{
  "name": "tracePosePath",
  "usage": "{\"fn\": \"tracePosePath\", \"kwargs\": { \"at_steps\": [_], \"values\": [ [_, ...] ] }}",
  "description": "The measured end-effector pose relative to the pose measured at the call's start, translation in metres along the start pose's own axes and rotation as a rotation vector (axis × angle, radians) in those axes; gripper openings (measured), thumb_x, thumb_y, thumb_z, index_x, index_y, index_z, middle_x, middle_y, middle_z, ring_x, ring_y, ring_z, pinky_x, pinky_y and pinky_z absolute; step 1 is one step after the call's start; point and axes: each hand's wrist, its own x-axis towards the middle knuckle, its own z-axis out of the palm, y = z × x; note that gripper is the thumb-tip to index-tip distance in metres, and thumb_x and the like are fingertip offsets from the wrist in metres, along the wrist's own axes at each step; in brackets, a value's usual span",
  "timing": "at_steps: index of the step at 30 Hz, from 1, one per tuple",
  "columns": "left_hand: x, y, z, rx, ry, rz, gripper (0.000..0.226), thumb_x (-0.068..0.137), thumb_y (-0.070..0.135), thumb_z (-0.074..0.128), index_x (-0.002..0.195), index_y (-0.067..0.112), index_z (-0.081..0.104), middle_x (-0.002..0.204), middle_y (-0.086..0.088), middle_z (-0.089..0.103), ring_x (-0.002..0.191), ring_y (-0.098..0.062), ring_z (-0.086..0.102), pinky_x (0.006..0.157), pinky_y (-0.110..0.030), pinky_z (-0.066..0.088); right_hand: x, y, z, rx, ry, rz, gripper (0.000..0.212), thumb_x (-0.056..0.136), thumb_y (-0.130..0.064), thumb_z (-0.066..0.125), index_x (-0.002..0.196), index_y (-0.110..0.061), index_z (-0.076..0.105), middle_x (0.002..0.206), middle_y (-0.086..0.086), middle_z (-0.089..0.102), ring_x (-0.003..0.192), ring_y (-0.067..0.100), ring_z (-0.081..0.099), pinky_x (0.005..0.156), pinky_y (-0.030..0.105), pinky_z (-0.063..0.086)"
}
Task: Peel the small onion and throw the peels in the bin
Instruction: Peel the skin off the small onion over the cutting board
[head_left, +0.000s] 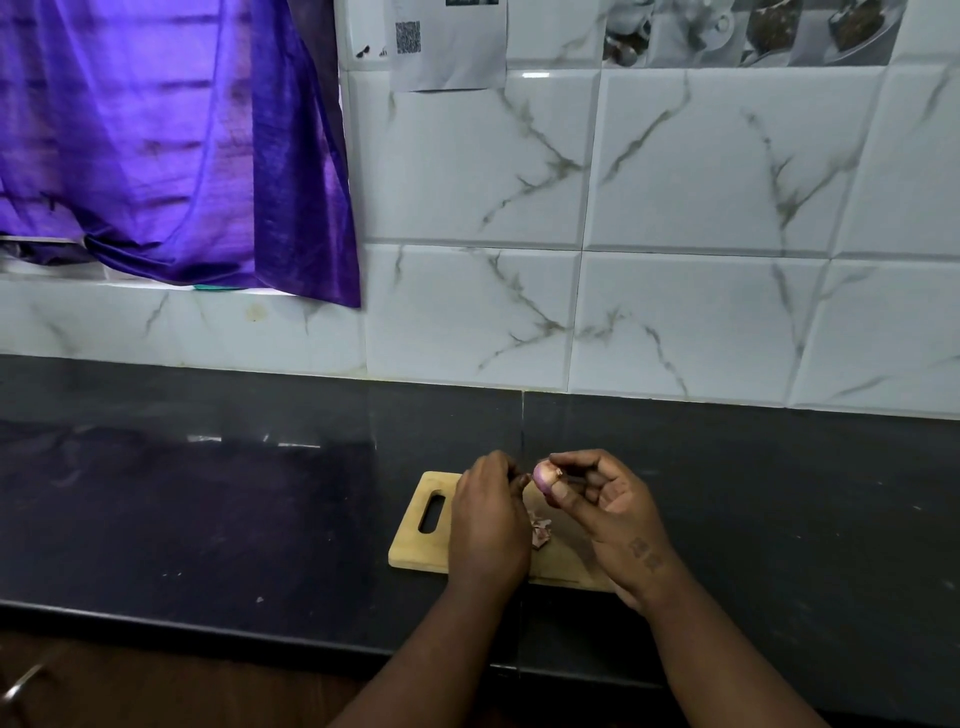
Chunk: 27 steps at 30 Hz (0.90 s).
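A small pinkish-purple onion (544, 476) is pinched between the thumb and fingers of my right hand (605, 506), held a little above the wooden cutting board (418, 551). My left hand (488, 512) is just to its left, fingers curled toward the onion's end; whether they touch it or hold a bit of skin is hidden. A small pile of onion peels (538, 530) lies on the board between my hands. No bin is in view.
The board with its handle slot sits on a dark countertop (208, 509) that runs left and right. A white marble-tiled wall (675, 234) stands behind. A purple curtain (171, 145) hangs at the upper left. A drawer handle (23, 686) shows at the lower left.
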Motion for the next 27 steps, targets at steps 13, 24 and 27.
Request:
{"fn": "tracePosePath", "kwargs": {
  "at_steps": [13,24,27],
  "values": [
    [-0.0021,-0.0001,-0.0028,-0.138,0.034,0.049,0.02,0.098,0.026,0.062,0.114,0.032,0.073,0.102,0.017,0.072,0.096,-0.002,0.066,0.083,-0.033,0.059,0.0029,0.0026,0.0002,0.016,-0.015,0.096,0.023,0.092,-0.002,0.071,0.114,-0.01,0.071,0.113,0.01,0.078,0.111,0.022,0.074,0.098,0.033,0.057],
    [-0.003,-0.0008,-0.0058,-0.261,0.028,0.064,0.015,0.096,0.017,0.071,0.104,0.026,0.08,0.094,0.016,0.077,0.093,0.001,0.069,0.083,-0.026,0.06,0.0026,0.0041,-0.0034,-0.068,0.021,0.057,0.028,0.088,0.0,0.076,0.113,-0.012,0.075,0.108,0.007,0.08,0.106,0.021,0.074,0.089,0.027,0.061],
    [-0.0018,-0.002,-0.0056,-0.285,0.049,0.039,0.016,0.095,0.015,0.071,0.103,0.026,0.08,0.093,0.015,0.077,0.093,0.0,0.07,0.082,-0.028,0.061,0.0017,0.0044,-0.0031,-0.062,0.014,0.056,0.029,0.087,-0.002,0.078,0.114,-0.011,0.074,0.11,0.01,0.079,0.108,0.025,0.074,0.094,0.033,0.061]
  ]
}}
